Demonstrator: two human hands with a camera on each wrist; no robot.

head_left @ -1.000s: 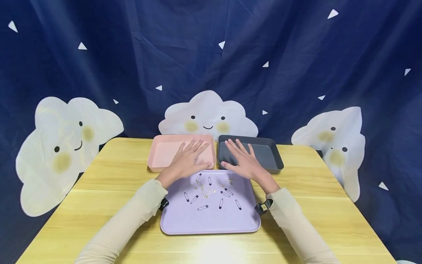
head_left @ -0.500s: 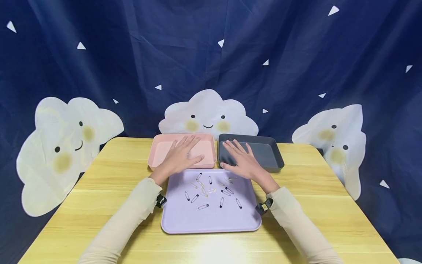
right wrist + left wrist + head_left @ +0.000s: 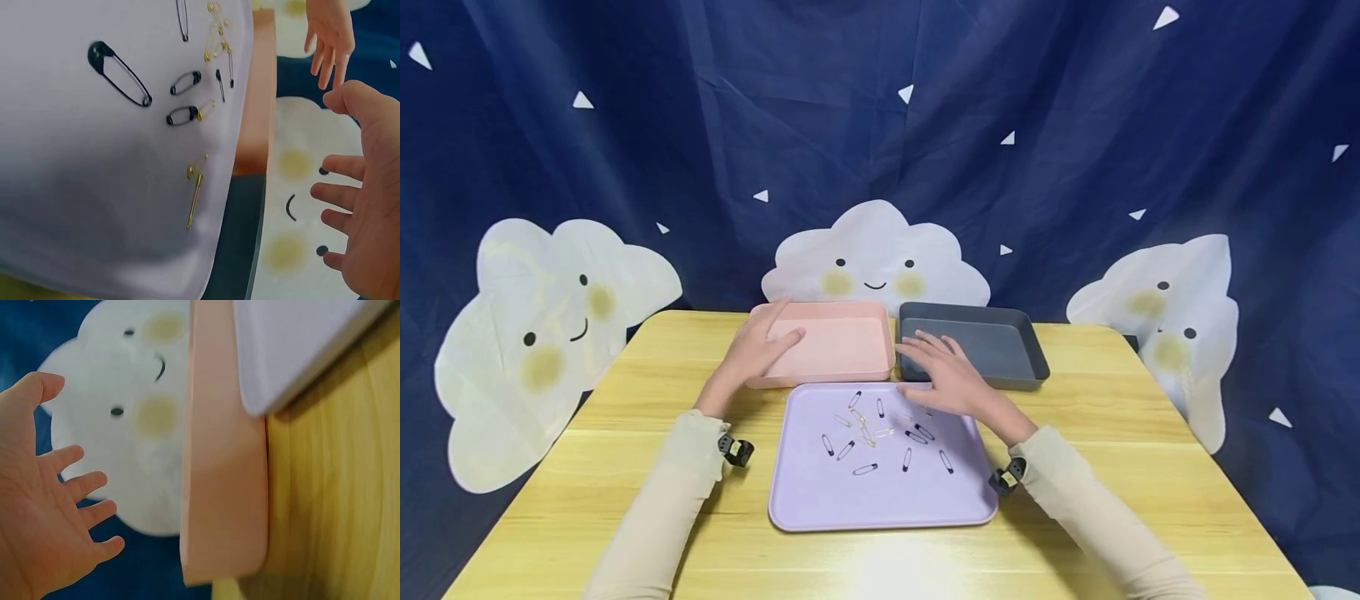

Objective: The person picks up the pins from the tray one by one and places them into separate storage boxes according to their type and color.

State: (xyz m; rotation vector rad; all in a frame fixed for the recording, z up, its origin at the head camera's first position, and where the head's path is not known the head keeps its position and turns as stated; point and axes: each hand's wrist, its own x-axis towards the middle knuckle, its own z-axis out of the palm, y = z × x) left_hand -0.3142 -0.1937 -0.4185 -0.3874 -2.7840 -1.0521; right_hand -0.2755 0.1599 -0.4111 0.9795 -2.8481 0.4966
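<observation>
**Open hands above the trays and pins**

At the centre of the head view, the left hand (image 3: 756, 346) is seen over the near left corner of the pink tray (image 3: 842, 321), fingers spread and nothing grasped; whether it touches the rim cannot be told. The right hand (image 3: 947, 379) is held relaxed and empty over the far right edge of the lilac tray (image 3: 820, 508), partly covering the grey tray (image 3: 1000, 346) behind it. Safety pins (image 3: 865, 433), black and gold, are scattered in the lilac tray's upper half; a few beneath the right hand are hidden. Both forearms are cut off at the lower edge. The wooden table (image 3: 625, 400) is seen underneath.
</observation>
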